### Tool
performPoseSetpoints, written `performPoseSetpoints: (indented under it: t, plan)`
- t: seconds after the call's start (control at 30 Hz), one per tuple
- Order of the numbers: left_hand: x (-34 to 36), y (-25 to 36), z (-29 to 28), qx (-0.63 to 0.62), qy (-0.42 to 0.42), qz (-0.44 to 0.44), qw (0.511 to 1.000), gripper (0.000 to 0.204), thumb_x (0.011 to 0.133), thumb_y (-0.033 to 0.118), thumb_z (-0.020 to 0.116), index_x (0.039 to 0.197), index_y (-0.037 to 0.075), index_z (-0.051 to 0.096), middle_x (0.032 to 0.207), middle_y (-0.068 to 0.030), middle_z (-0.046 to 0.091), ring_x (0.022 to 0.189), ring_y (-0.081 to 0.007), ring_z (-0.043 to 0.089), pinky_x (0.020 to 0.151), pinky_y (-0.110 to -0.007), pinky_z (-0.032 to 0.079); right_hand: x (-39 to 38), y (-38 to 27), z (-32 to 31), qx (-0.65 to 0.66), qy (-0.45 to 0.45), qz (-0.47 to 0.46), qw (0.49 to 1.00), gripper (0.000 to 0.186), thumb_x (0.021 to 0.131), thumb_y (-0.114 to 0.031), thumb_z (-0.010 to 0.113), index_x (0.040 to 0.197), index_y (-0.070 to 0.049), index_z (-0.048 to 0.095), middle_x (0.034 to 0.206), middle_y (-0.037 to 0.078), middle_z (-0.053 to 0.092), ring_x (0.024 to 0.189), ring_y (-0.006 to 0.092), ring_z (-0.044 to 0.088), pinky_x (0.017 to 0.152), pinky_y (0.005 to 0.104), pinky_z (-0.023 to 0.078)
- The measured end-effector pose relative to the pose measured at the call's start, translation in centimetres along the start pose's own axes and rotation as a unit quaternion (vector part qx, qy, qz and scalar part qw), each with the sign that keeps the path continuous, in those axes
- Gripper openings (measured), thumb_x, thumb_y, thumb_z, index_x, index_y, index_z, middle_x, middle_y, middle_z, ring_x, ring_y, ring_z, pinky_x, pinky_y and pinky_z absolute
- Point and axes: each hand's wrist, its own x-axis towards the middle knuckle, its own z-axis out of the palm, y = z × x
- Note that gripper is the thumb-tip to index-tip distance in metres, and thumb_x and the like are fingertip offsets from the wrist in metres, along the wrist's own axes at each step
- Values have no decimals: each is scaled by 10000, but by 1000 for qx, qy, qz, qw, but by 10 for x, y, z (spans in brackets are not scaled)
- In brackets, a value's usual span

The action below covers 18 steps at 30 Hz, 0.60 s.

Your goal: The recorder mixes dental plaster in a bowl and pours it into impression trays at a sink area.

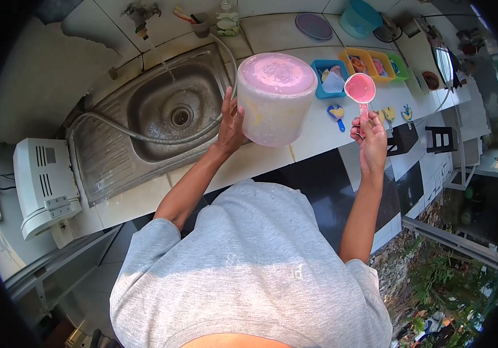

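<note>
My left hand (230, 127) grips the left side of a translucent plastic tub (275, 119) with a pink top, lifted at the sink's right edge. My right hand (370, 139) holds the handle of a pink scoop (359, 88) upright, pink inside its round cup, just right of the tub. Behind them on the white counter (313, 124) are a blue container (333, 87) with mixed items and a small blue scoop (337, 116). Water runs from the tap (141, 20) into the steel sink (144, 104).
A hose (127, 135) crosses the sink. A white appliance (44, 182) stands at left. Yellow containers (379, 72), a green container (399, 68), more small scoops (407, 113), a teal bowl (356, 20) and a purple lid (313, 26) sit along the counter. A metal rail (458, 246) runs at lower right.
</note>
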Motion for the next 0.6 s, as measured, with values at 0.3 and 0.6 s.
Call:
performPoseSetpoints:
  t: [0.3, 0.6]
  plan:
    - [43, 20, -6, 35, 13, -126, 991, 1008, 794, -57, 614, 1526, 269, 1, 1561, -223, -10, 1345, -437, 336, 972, -418, 477, 1, -8, 3, 7, 12, 6, 1000, 206, 959, -155, 567, 1108, -22, 517, 825, 62, 643, 669, 87, 594, 616, 218, 501]
    - [142, -22, -9, -63, -23, -420, 905, 693, 871, 31, 342, 1503, 58, 59, 1324, -233, 490, 1061, -357, 622, 815, -363, 571, 51, -60, 61, -110, -175, -61, 976, 295, 954, -173, 581, 1174, 24, 572, 900, 93, 682, 668, 62, 579, 578, 194, 465]
